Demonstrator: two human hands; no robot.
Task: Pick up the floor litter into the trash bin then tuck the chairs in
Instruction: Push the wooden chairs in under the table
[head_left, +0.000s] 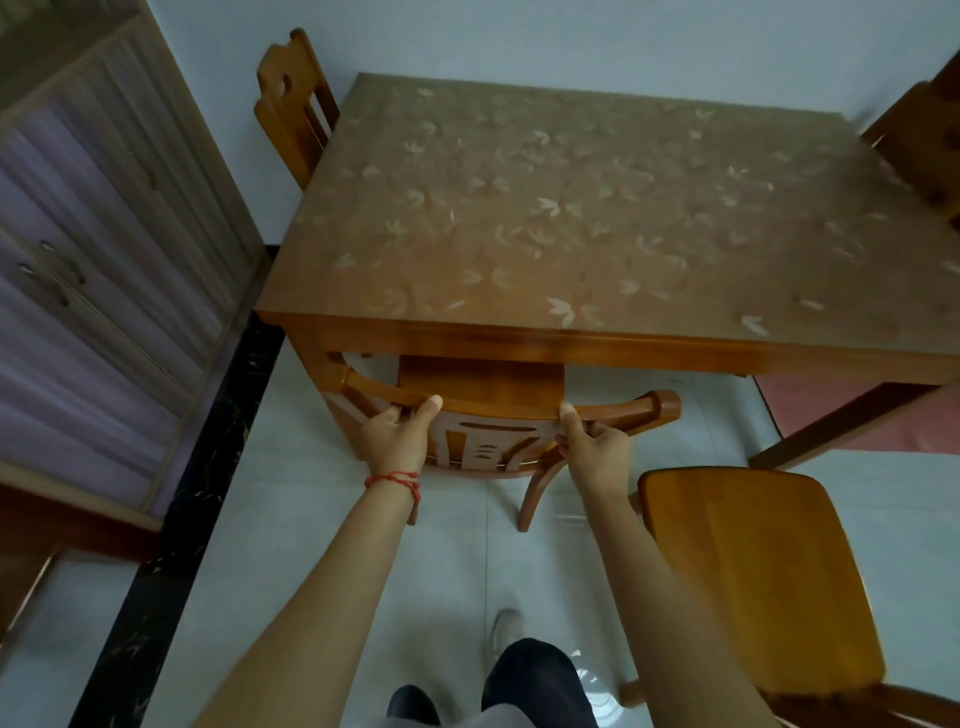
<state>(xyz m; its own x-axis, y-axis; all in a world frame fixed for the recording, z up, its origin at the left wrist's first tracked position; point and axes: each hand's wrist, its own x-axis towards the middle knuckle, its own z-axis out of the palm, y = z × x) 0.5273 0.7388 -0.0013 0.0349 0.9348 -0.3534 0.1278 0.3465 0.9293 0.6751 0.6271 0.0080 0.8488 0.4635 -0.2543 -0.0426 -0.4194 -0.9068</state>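
A wooden chair (660, 405) stands at the near edge of the wooden table (519, 340), its seat partly under the tabletop. My left hand (397, 436) grips the top rail of its backrest on the left side. Further right on the same rail, my right hand (597, 447) holds it too. A second wooden chair (753, 577) stands on the floor to my right, away from the table. No litter or trash bin is in view.
A third chair (291, 104) sits at the table's far left side and another chair (919, 135) at the far right. A tall cabinet (104, 249) lines the left wall. A pink mat (831, 410) lies under the table's right part. My legs stand on pale floor tiles.
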